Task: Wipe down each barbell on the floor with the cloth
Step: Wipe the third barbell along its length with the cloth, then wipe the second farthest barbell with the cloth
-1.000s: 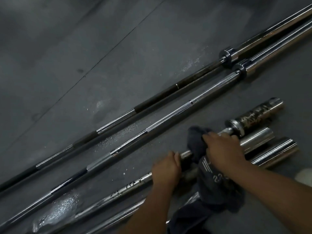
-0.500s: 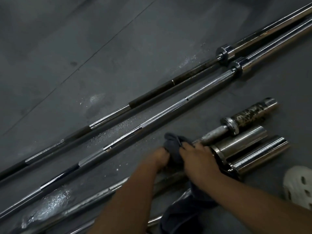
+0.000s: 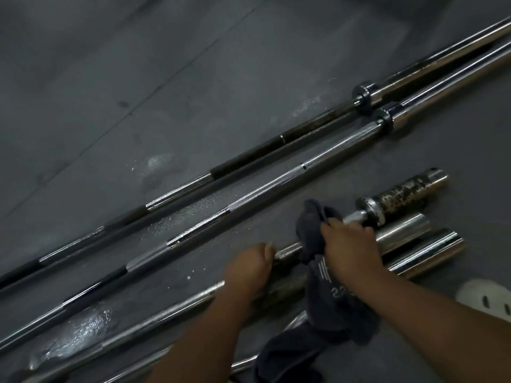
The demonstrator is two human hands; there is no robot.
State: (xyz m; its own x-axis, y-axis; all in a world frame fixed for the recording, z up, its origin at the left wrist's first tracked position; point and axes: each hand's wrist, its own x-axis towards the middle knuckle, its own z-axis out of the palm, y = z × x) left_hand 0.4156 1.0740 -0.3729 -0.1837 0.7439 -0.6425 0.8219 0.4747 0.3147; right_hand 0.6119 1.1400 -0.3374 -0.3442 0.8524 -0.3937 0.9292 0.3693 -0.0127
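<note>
Head view: bar [image 3: 287, 248] lay on floor [image 3: 138, 106], long axis running down-left from its rusty sleeve [image 3: 401, 196]. Nearer sleeve, right grip [image 3: 351, 250] clenched cloth [image 3: 312, 230] round shaft just beside it; left grip [image 3: 249, 269] grasped bare shaft farther off. Both palms down, wrists over bar. Next wipe prob. along axis.
</note>
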